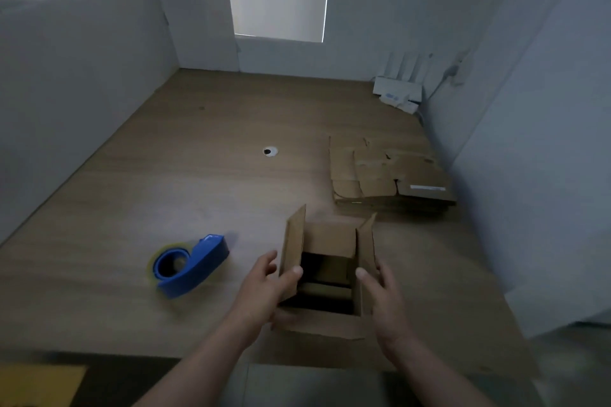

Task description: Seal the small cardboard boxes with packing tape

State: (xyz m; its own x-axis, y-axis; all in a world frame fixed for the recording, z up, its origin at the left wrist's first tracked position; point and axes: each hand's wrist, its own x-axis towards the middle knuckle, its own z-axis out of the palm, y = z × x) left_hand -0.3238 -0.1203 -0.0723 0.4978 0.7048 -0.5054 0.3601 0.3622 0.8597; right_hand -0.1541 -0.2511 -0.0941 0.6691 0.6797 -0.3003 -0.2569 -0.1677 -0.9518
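A small brown cardboard box stands open-topped on the wooden desk, near its front edge. Its side flaps point up. My left hand grips the left flap, thumb on the inner face and fingers behind it. My right hand holds the right flap the same way, thumb inside. A blue tape dispenser with a roll of clear packing tape lies on its side on the desk, left of the box and apart from both hands.
A stack of flattened cardboard boxes lies behind the box to the right. A white cable grommet sits mid-desk. White partition walls enclose the desk. A white device with cables sits in the back right corner.
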